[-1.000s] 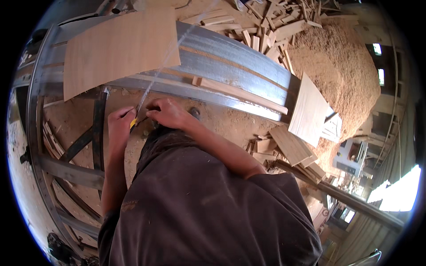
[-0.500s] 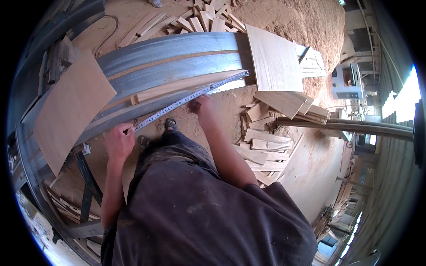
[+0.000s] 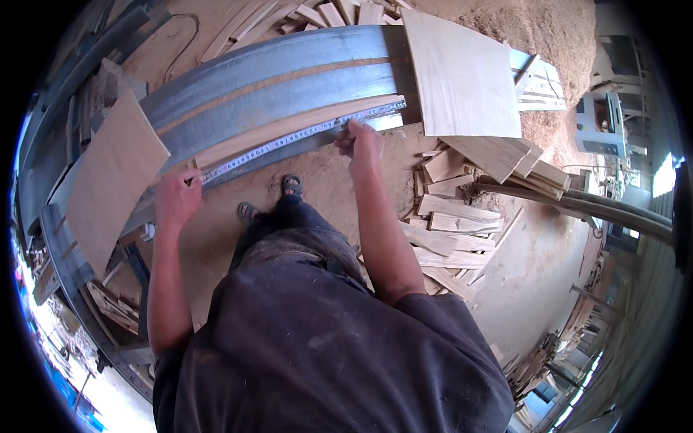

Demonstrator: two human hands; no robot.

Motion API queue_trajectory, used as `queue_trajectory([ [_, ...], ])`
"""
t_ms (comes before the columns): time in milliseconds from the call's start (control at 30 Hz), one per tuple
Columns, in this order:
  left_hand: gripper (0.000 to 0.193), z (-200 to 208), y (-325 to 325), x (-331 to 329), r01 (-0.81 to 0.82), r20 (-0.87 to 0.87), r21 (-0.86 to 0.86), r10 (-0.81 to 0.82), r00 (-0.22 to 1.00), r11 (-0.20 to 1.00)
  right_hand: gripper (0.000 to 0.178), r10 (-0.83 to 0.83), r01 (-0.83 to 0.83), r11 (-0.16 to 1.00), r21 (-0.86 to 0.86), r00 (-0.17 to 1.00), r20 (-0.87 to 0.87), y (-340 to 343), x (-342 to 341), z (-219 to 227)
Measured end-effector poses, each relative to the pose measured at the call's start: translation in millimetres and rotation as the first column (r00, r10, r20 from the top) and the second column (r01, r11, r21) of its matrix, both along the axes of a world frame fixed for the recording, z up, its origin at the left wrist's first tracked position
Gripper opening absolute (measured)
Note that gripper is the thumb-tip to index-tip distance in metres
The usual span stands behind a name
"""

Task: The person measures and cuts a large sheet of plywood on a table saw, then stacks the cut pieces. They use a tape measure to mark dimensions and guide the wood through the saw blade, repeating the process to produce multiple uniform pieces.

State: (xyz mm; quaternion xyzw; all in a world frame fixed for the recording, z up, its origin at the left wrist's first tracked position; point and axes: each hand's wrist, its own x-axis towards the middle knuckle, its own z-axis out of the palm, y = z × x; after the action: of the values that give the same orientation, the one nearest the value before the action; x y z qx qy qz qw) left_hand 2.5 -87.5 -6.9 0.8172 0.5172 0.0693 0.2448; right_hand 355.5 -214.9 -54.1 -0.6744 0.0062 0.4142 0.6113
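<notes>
A white tape measure (image 3: 271, 146) is stretched along a narrow wooden board (image 3: 289, 131), which lies on the near side of a grey metal machine bed (image 3: 289, 90). My left hand (image 3: 179, 196) is closed around the tape's left end, beside the board's left end. My right hand (image 3: 363, 144) has curled fingers, and its fingertips meet the tape's near edge well along to the right. Whatever those fingers hold, if anything, is hidden. Past this hand the tape runs on to the board's right end.
Wide thin panels lie across the bed, one at the left (image 3: 115, 184) and one at the right (image 3: 462, 79). A pile of short boards (image 3: 462, 224) lies on the floor to the right. More offcuts (image 3: 343, 13) lie beyond the bed, near a sawdust heap (image 3: 556, 43).
My right hand has risen from below the tape to its near edge, further right. My left hand, still gripping the tape's end, has shifted up and left. The tape now lies closer along the board.
</notes>
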Motion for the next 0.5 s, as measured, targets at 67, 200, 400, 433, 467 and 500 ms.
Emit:
queue_trajectory([
  [67, 0.024, 6.1, 0.6, 2.8, 0.004, -0.071, -0.031, -0.006, 0.997, 1.000, 0.021, 0.074, -0.074, 0.997, -0.001, 0.996, 0.043, 0.8, 0.2, -4.9],
  [200, 0.030, -5.9, 20.2, -9.1, 0.005, -0.137, -0.118, -0.022, 0.990, 0.993, 0.026, 0.123, -0.121, 0.990, -0.075, 0.992, 0.013, -0.9, 12.5, -32.9],
  [400, 0.023, 9.0, 32.4, -0.8, -0.048, -0.138, -0.234, 0.016, 0.990, 0.971, 0.031, 0.071, -0.076, 0.992, -0.100, 0.996, -0.054, 3.8, 12.3, -12.3],
  [433, 0.023, 7.9, 34.9, -1.7, -0.056, -0.129, -0.243, 0.025, 0.991, 0.968, 0.031, 0.073, -0.078, 0.991, -0.110, 0.996, -0.046, 4.9, 11.2, -10.4],
  [467, 0.023, 6.9, 37.4, -3.6, -0.063, -0.121, -0.252, 0.033, 0.992, 0.966, 0.031, 0.074, -0.078, 0.990, -0.119, 0.997, -0.039, 6.1, 9.5, -9.3],
  [500, 0.023, 6.0, 39.3, -1.8, -0.064, -0.107, -0.263, 0.037, 0.994, 0.963, 0.030, 0.070, -0.073, 0.989, -0.131, 0.997, -0.026, 6.5, 11.1, -8.4],
])
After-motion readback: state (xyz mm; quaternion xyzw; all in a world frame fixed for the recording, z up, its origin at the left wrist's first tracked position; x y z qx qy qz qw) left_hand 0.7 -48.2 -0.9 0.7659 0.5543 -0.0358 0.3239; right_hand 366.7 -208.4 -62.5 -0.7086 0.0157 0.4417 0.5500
